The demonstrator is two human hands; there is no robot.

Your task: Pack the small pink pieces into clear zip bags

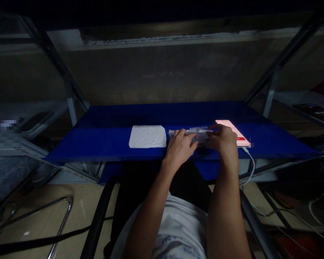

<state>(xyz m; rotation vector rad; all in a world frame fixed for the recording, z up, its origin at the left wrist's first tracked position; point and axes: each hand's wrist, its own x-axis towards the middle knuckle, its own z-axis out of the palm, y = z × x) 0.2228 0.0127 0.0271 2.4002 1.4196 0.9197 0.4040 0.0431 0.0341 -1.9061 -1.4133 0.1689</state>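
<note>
Well: clear, wrinkled plastic packet (202,136) | your left hand (179,144) palm-down across its left, grip unclear | your right hand (223,138) pinching its right

packet (202,137) is clear plastic, glossy, wrinkled | sheet (147,136) looks paper-like, matt, faintly creased | shelf top (102,136) smooth, matt | phone (228,126) smooth, glass-like screen | shirt (183,216) matt cloth | bent tube (62,223) shiny metal | floor (88,203) glossy tile

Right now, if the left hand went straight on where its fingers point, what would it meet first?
Most likely the clear plastic packet, which the left hand appears to touch; past it, roughly in line, comes the right hand. The view is dim, so depth is hard to judge.
</note>
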